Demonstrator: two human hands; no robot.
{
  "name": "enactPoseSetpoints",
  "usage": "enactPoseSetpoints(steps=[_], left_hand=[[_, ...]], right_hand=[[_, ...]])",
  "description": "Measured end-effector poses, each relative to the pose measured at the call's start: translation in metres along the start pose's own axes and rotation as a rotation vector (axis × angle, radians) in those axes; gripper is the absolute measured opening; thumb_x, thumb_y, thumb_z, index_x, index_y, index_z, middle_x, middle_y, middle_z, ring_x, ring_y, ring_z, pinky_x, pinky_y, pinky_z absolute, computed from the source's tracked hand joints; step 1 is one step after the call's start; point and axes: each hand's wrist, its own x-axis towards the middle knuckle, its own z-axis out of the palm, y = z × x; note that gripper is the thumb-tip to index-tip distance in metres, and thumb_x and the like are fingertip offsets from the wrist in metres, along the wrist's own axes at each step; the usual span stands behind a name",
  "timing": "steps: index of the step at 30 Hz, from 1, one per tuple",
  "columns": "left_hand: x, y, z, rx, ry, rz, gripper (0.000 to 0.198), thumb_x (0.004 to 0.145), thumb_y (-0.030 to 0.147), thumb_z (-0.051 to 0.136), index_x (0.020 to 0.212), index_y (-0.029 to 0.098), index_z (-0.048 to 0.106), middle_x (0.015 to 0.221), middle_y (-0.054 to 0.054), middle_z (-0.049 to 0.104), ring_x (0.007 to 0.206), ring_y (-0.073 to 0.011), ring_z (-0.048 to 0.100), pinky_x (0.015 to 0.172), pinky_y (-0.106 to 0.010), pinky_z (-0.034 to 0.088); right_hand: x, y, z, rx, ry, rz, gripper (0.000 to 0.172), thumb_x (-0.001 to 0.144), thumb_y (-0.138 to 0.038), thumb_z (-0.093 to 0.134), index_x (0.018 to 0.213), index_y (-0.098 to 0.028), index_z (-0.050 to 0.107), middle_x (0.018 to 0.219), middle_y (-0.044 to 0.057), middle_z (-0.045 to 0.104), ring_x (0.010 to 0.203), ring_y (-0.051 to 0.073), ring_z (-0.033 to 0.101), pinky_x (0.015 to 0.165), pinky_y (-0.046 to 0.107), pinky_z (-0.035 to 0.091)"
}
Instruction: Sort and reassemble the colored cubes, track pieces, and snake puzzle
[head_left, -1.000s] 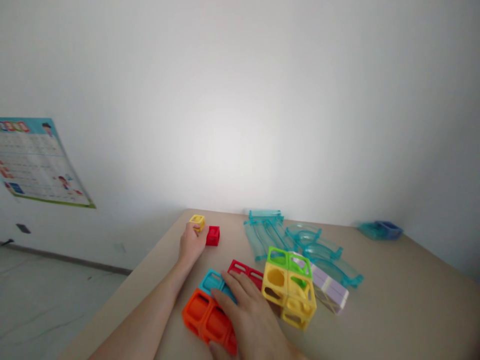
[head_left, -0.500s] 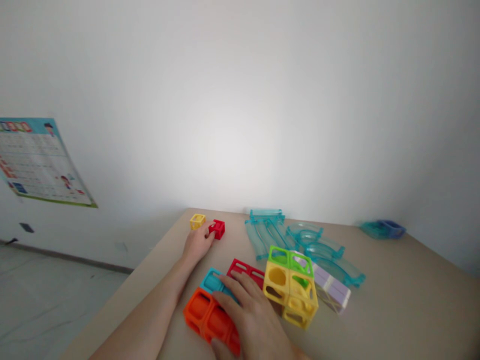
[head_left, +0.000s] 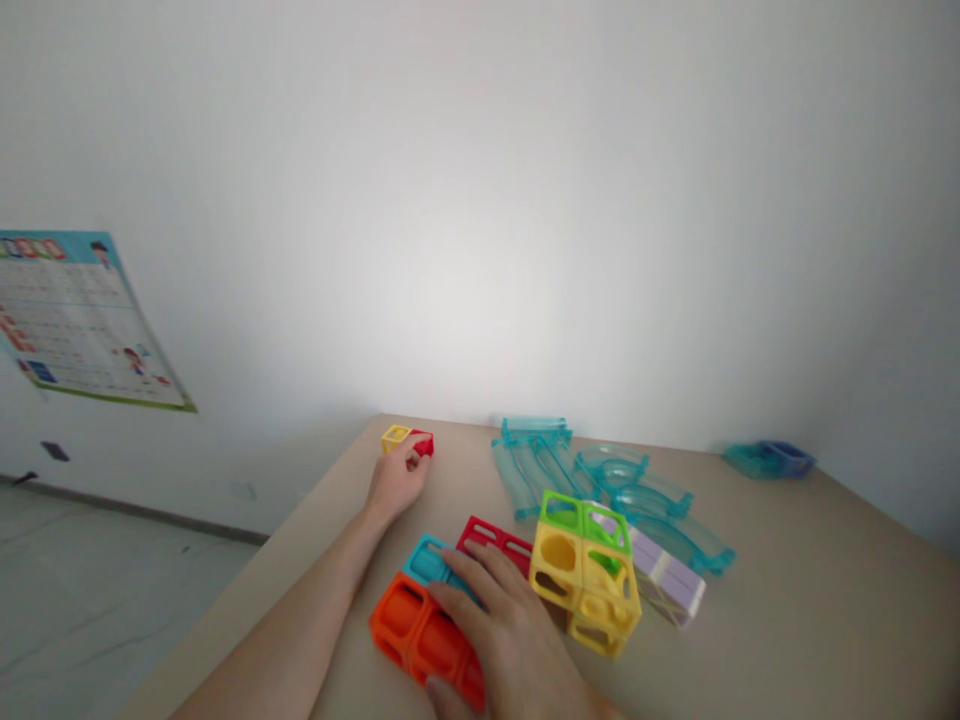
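Note:
My left hand [head_left: 397, 480] reaches to the far left of the table, its fingers closed on a small red cube block [head_left: 425, 443]. That block sits against a yellow cube block [head_left: 394, 437]. My right hand [head_left: 514, 630] rests over a group of blocks near the front, fingers curved round the orange block [head_left: 427, 635]. Its fingertips lie over a light blue block [head_left: 426, 560] and reach a long red block [head_left: 495, 543]. Right of that hand stands a stack of yellow blocks [head_left: 581, 580] with green blocks [head_left: 585, 520] behind. The thumb is partly hidden.
Clear teal track pieces [head_left: 544, 465] lie at the back middle, with curved ones [head_left: 652, 505] to their right. A pale purple box [head_left: 667, 575] is behind the yellow stack. A blue tray-like piece [head_left: 784, 458] is at the far right, near the wall. A poster [head_left: 82, 320] hangs at left.
My left hand has moved the red cube block leftward, from a small gap to right beside the yellow one. My right hand stays in place on the blocks.

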Motion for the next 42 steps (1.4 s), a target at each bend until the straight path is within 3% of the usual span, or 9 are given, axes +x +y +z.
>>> enactPoseSetpoints(steps=[3, 7, 12, 17, 21, 26, 32, 37, 42], left_hand=[[-0.017, 0.023, -0.002, -0.143, -0.221, 0.126, 0.032, 0.084, 0.036, 0.055, 0.105, 0.017, 0.071, 0.081, -0.005, 0.07, 0.07, -0.0158, 0.062, 0.062, -0.022, 0.047], [-0.034, 0.045, -0.006, -0.428, -0.665, 0.355, 0.032, 0.083, 0.039, 0.059, 0.099, 0.016, 0.072, 0.105, -0.01, 0.067, 0.089, -0.0186, 0.061, 0.069, -0.023, 0.048], [-0.034, 0.042, -0.006, -0.478, -0.814, 0.293, 0.035, 0.08, 0.042, 0.063, 0.097, 0.012, 0.069, 0.087, -0.007, 0.067, 0.072, -0.0152, 0.058, 0.063, -0.023, 0.045], [-0.04, 0.052, -0.015, -0.382, -0.723, 0.351, 0.029, 0.08, 0.025, 0.06, 0.107, 0.016, 0.066, 0.094, -0.006, 0.067, 0.079, -0.0166, 0.059, 0.068, -0.025, 0.048], [-0.054, 0.083, -0.024, -0.307, -0.614, 0.578, 0.047, 0.077, 0.009, 0.055, 0.121, 0.022, 0.062, 0.118, -0.008, 0.062, 0.109, -0.0223, 0.056, 0.099, -0.035, 0.044], [-0.069, 0.106, -0.016, -0.255, -0.669, 0.629, 0.059, 0.084, 0.013, 0.05, 0.141, 0.027, 0.042, 0.126, -0.008, 0.058, 0.113, -0.022, 0.056, 0.102, -0.036, 0.043], [-0.058, 0.106, 0.0, -0.213, -0.621, 0.535, 0.043, 0.091, 0.018, 0.043, 0.133, 0.026, 0.049, 0.104, -0.005, 0.069, 0.09, -0.0187, 0.065, 0.082, -0.028, 0.049], [-0.047, 0.103, 0.016, -0.156, -0.598, 0.549, 0.028, 0.091, 0.022, 0.044, 0.114, 0.023, 0.059, 0.096, -0.004, 0.069, 0.085, -0.0194, 0.065, 0.073, -0.026, 0.048], [-0.05, 0.101, 0.021, -0.139, -0.444, 0.64, 0.019, 0.087, 0.015, 0.042, 0.09, 0.019, 0.061, 0.084, -0.004, 0.065, 0.076, -0.0164, 0.06, 0.068, -0.024, 0.045]], right_hand=[[0.0, 0.0, -0.001, -0.001, 0.007, 0.005, 0.056, 0.078, -0.045, 0.062, 0.129, -0.024, 0.058, 0.143, 0.005, 0.048, 0.133, 0.032, 0.037, 0.112, 0.046, 0.03], [-0.002, 0.002, 0.008, -0.047, 0.072, -0.051, 0.052, 0.079, -0.046, 0.062, 0.124, -0.021, 0.06, 0.134, 0.007, 0.056, 0.129, 0.03, 0.043, 0.11, 0.042, 0.035], [-0.007, 0.0, 0.006, -0.18, 0.404, -0.272, 0.018, 0.083, -0.03, 0.059, 0.096, -0.021, 0.067, 0.105, 0.005, 0.068, 0.107, 0.024, 0.056, 0.103, 0.04, 0.041], [-0.014, 0.006, -0.028, -0.497, 0.626, 0.051, 0.038, 0.083, -0.024, 0.056, 0.121, -0.019, 0.057, 0.124, 0.014, 0.058, 0.117, 0.033, 0.049, 0.103, 0.059, 0.034], [-0.013, 0.022, -0.034, -0.639, 0.588, 0.331, 0.057, 0.081, -0.036, 0.058, 0.131, -0.011, 0.047, 0.127, 0.023, 0.054, 0.116, 0.039, 0.05, 0.098, 0.06, 0.04], [-0.011, 0.025, -0.024, -0.594, 0.522, 0.285, 0.066, 0.081, -0.027, 0.054, 0.141, -0.012, 0.034, 0.133, 0.018, 0.053, 0.119, 0.034, 0.051, 0.097, 0.05, 0.047], [-0.011, 0.026, -0.023, -0.58, 0.504, 0.271, 0.06, 0.083, -0.027, 0.054, 0.139, -0.014, 0.038, 0.132, 0.017, 0.053, 0.115, 0.032, 0.054, 0.094, 0.048, 0.049], [-0.007, 0.025, -0.019, -0.595, 0.549, 0.255, 0.055, 0.085, -0.034, 0.057, 0.133, -0.014, 0.043, 0.127, 0.018, 0.055, 0.112, 0.033, 0.054, 0.091, 0.048, 0.051], [-0.005, 0.019, -0.014, -0.627, 0.587, 0.215, 0.052, 0.086, -0.036, 0.057, 0.13, -0.012, 0.045, 0.121, 0.018, 0.058, 0.109, 0.033, 0.054, 0.091, 0.049, 0.05]])
